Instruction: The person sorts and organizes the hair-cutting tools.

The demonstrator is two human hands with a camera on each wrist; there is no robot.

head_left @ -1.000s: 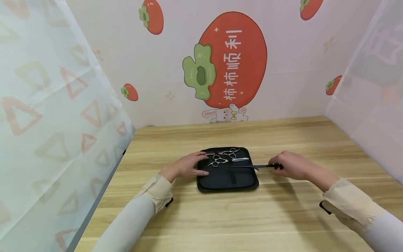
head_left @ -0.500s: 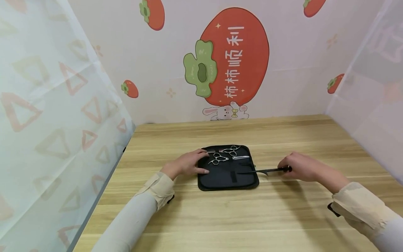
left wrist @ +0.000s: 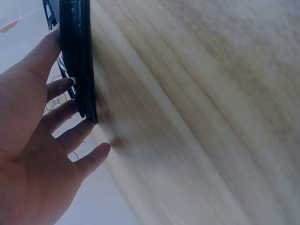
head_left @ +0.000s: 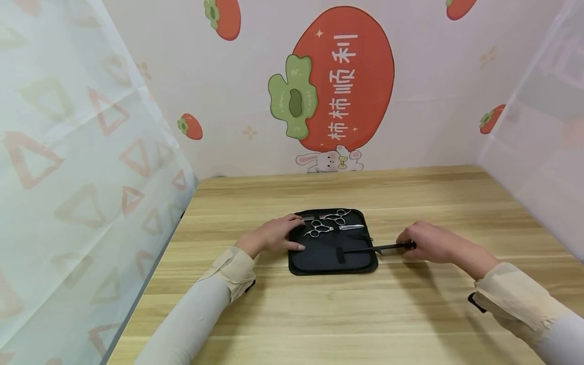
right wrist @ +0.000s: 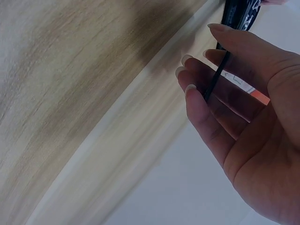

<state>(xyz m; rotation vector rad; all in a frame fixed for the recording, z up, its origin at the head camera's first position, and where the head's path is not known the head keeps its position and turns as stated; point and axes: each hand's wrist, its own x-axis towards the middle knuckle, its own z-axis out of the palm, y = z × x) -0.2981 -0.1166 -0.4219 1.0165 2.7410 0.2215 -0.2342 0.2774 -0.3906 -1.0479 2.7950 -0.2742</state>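
A black zip case (head_left: 315, 266) lies open on the table. It holds two pairs of silver hair scissors: the nearer pair (head_left: 316, 230), with its blade (head_left: 351, 227) past a strap, and the farther pair (head_left: 337, 218). My left hand (head_left: 276, 234) rests on the case's left edge with fingers spread; the left wrist view shows its fingertips along the zipped edge. My right hand (head_left: 426, 242) pinches the end of a slim black handled comb (head_left: 388, 247), seen edge-on. The comb points left over the case, its tip at a small black elastic strap (head_left: 340, 255).
The wooden table (head_left: 319, 314) extends all around the case. Behind it stands a wall covering (head_left: 237, 91) printed with persimmons and a rabbit. Patterned sheets (head_left: 114, 167) hang at both sides. A metal piece (head_left: 308, 218) is partly hidden by the left fingers.
My right hand has drawn the comb nearer to me and right, then a little left again, bringing its tip to the strap. The left hand stays on the case edge.
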